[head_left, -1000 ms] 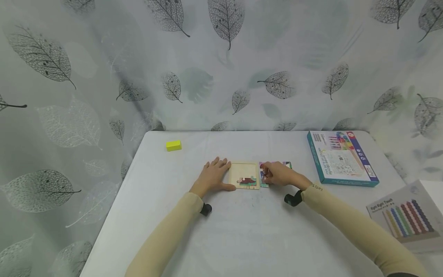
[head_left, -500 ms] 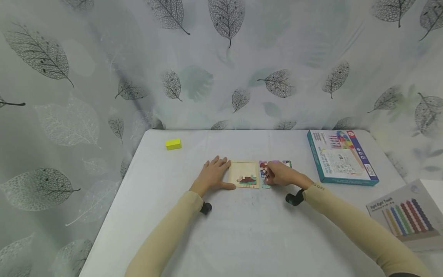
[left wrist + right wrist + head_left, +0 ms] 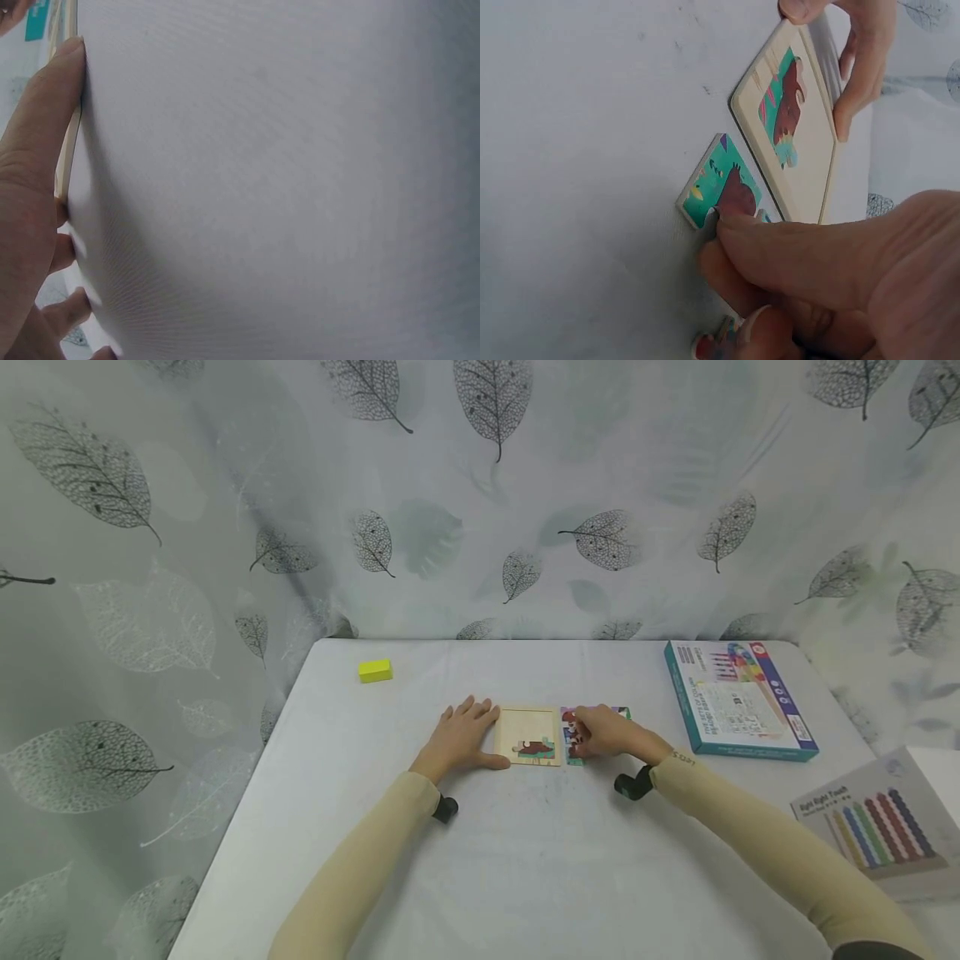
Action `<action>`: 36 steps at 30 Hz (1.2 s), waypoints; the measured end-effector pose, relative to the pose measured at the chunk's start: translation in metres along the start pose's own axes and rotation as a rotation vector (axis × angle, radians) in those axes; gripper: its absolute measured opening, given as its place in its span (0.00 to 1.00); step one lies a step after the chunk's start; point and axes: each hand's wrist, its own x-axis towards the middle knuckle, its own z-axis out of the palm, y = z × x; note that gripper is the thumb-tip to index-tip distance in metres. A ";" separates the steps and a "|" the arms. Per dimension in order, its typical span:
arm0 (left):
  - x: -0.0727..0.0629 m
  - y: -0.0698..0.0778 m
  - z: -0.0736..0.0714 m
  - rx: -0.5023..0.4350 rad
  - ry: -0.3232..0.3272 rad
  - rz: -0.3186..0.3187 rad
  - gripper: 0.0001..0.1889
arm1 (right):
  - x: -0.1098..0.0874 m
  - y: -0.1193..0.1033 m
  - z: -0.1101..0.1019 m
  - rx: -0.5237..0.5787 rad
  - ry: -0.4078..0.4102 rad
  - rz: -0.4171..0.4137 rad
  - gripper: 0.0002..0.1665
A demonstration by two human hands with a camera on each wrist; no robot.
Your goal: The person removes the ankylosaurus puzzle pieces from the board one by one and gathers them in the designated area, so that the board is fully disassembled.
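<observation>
A shallow square wooden puzzle tray (image 3: 528,724) lies on the white table, with a few joined puzzle pieces (image 3: 786,112) in one corner showing a brown animal on green. My left hand (image 3: 461,739) rests flat at the tray's left side, fingers spread, thumb and fingertips along its edge. Just right of the tray, my right hand (image 3: 606,732) has its thumb and forefinger pinched at the edge of a green puzzle piece (image 3: 705,181) with a red-brown figure. Another loose piece (image 3: 705,346) shows under the curled fingers. The hand covers much of the loose pieces.
A yellow block (image 3: 375,672) sits at the back left. A teal-edged box (image 3: 738,702) lies at the back right, and a white box (image 3: 870,827) with coloured bars printed on it stands nearer at the right edge. A leaf-patterned curtain (image 3: 450,485) hangs behind the table.
My right hand has shifted slightly among the loose pieces; the piece by its fingertips moved a little towards me, then back. The left hand stays at the tray.
</observation>
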 end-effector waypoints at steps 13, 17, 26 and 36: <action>-0.001 -0.001 -0.002 -0.011 -0.005 0.003 0.55 | 0.002 -0.006 0.001 -0.017 -0.015 0.004 0.12; 0.000 -0.002 -0.001 -0.007 -0.004 -0.002 0.55 | 0.003 -0.006 0.002 -0.017 -0.039 0.040 0.11; 0.002 -0.002 0.000 -0.007 -0.012 0.000 0.55 | 0.004 -0.008 -0.006 -0.004 -0.038 0.036 0.12; 0.003 -0.002 0.000 0.003 -0.004 0.003 0.55 | 0.013 -0.034 -0.004 0.003 -0.010 -0.082 0.13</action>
